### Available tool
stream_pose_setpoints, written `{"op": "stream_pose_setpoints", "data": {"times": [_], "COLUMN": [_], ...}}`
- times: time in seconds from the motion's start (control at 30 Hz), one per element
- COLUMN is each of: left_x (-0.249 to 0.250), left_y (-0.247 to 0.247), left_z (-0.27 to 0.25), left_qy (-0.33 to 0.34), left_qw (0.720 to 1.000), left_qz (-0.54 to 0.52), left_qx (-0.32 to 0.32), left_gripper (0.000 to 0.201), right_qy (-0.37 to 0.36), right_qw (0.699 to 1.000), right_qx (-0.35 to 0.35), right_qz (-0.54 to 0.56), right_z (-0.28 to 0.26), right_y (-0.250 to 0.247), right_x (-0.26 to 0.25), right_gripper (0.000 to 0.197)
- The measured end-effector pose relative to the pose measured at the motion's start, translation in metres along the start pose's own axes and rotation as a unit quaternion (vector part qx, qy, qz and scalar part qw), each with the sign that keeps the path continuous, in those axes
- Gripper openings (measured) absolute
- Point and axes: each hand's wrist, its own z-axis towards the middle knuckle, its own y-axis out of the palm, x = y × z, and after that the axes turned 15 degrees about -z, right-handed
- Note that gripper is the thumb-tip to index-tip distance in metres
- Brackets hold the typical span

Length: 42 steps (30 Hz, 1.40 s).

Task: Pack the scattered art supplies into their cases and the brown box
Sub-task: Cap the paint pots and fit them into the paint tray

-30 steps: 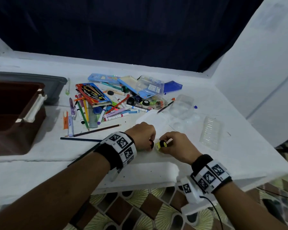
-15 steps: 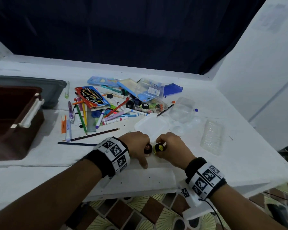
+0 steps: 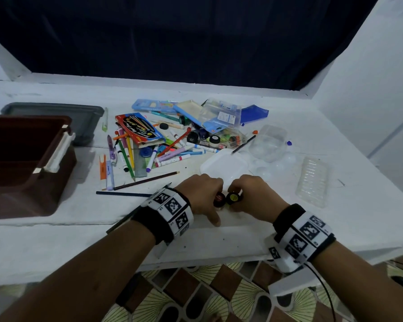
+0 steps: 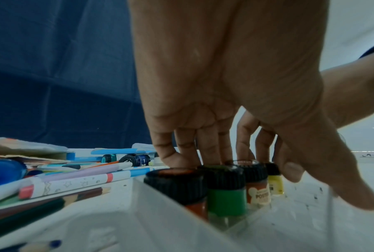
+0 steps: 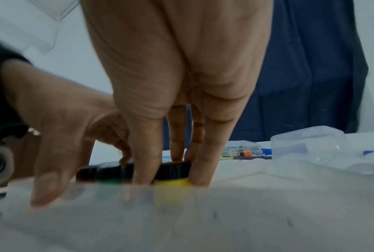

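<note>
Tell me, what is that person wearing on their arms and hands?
Both hands are bare. Each wrist carries a black band wrapped by a white strap printed with black square code markers. A white camera block hangs under the right wrist, with a thin black cable trailing off.

Left hand [image 3: 201, 194], right hand [image 3: 251, 194], knuckles together
</note>
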Motion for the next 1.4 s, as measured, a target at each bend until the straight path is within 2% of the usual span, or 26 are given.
{"op": "stream_pose_setpoints", "data": {"times": [0.13, 0.4, 0.57, 0.67, 0.73, 0.83, 1.0, 1.13, 1.27, 1.4], "left_x": [-0.001, -0.003, -0.005, -0.005, -0.006, -0.012, -0.024, -0.041, -0.057, -0.064], "left_y": [0.001, 0.002, 0.001, -0.008, -0.022, -0.050, -0.091, -0.108, -0.113, -0.112], "left_z": [-0.002, -0.007, -0.002, 0.000, 0.002, 0.009, 0.031, 0.057, 0.087, 0.114], "left_qy": [0.003, 0.014, 0.002, -0.006, -0.010, 0.003, -0.016, -0.056, -0.117, -0.148], "left_qw": [1.000, 0.999, 1.000, 0.996, 0.993, 0.997, 0.992, 0.983, 0.976, 0.971], "left_qz": [0.003, -0.028, -0.028, -0.073, -0.107, -0.079, -0.070, -0.071, -0.073, -0.051], "left_qx": [0.006, 0.018, -0.008, -0.044, -0.051, -0.004, 0.103, 0.160, 0.167, 0.179], "left_gripper": [0.069, 0.071, 0.076, 0.083, 0.076, 0.055, 0.027, 0.020, 0.024, 0.022], "right_qy": [-0.021, -0.023, -0.028, -0.047, -0.063, -0.072, -0.083, -0.092, -0.110, -0.143], "right_qw": [0.999, 0.999, 0.999, 0.997, 0.996, 0.997, 0.996, 0.993, 0.992, 0.989], "right_qx": [-0.004, 0.002, -0.018, -0.047, -0.060, -0.037, 0.006, 0.026, 0.016, 0.017], "right_qz": [0.024, 0.028, 0.038, 0.038, 0.030, 0.011, 0.037, 0.064, 0.056, 0.012], "right_z": [-0.003, -0.003, -0.005, -0.004, 0.001, 0.022, 0.072, 0.116, 0.152, 0.181], "right_y": [-0.006, -0.005, -0.005, -0.012, -0.024, -0.048, -0.071, -0.066, -0.051, -0.035], "right_x": [0.003, 0.003, 0.006, 0.015, 0.024, 0.037, 0.055, 0.061, 0.061, 0.057], "right_gripper": [0.017, 0.016, 0.023, 0.028, 0.033, 0.033, 0.021, 0.012, 0.015, 0.017]}}
